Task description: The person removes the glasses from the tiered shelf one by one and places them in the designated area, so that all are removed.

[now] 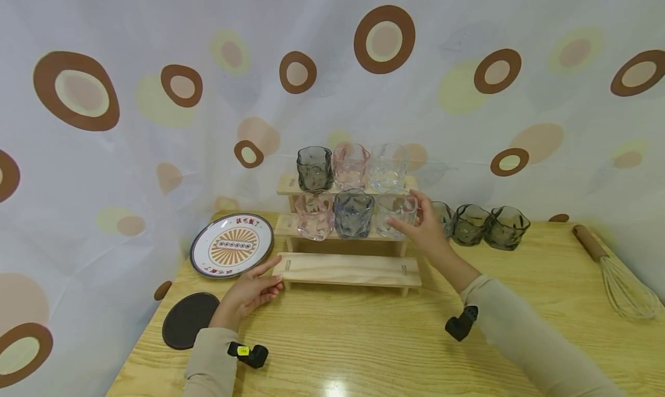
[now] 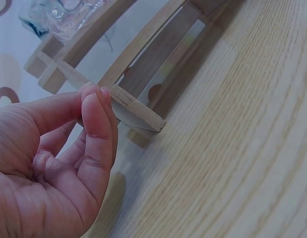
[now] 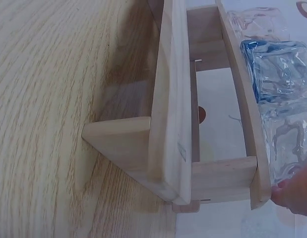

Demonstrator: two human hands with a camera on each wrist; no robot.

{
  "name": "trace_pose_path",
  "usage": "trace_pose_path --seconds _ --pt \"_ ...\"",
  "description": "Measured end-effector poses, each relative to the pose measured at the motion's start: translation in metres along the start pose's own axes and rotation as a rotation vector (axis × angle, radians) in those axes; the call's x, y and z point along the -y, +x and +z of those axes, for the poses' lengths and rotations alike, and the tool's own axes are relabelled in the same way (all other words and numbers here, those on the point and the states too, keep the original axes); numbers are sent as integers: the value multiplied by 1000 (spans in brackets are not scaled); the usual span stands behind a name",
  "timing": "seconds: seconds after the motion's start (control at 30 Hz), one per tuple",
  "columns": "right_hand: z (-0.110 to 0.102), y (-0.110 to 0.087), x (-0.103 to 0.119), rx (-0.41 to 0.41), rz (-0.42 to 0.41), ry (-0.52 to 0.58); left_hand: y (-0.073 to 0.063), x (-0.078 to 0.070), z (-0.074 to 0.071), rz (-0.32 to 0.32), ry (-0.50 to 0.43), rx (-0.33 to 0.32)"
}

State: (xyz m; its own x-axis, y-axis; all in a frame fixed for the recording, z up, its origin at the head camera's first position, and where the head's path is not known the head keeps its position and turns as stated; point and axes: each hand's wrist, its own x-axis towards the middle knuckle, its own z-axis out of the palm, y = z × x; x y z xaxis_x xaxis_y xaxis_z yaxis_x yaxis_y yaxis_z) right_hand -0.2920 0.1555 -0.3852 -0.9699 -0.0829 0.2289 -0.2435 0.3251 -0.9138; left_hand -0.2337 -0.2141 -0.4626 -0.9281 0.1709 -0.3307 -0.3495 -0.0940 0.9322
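A three-step wooden rack [image 1: 348, 269] stands on the table. My left hand [image 1: 250, 292] pinches the left end of its lowest step between thumb and fingers; the left wrist view shows the fingertips [image 2: 96, 101] at the board's corner. At the right end of the middle step, my right hand [image 1: 428, 227] holds a clear glass tumbler [image 1: 391, 217] between thumb and fingers. Beside that tumbler stand a blue-grey tumbler [image 1: 354, 215] and a pink one [image 1: 314, 217]. The top step carries a dark grey tumbler [image 1: 314, 169], a pink tumbler [image 1: 351, 169] and a clear one [image 1: 388, 169].
Right of the rack, smoky tumblers [image 1: 506, 228] stand in a row, one partly behind my right hand. A whisk [image 1: 623, 278] lies at the far right. On the left are a patterned plate [image 1: 232, 245] and a dark round mat [image 1: 190, 320]. A patterned curtain [image 1: 322, 114] hangs behind.
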Motion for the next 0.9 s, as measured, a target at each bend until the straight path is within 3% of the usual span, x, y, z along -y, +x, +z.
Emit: trace_pose_path --seconds 0.5,0.9 --pt "7 0 6 -27 46 48 0 -2 0 -1 -2 -9" --pt "7 -4 3 -75 33 54 1 1 0 -6 -1 -21"
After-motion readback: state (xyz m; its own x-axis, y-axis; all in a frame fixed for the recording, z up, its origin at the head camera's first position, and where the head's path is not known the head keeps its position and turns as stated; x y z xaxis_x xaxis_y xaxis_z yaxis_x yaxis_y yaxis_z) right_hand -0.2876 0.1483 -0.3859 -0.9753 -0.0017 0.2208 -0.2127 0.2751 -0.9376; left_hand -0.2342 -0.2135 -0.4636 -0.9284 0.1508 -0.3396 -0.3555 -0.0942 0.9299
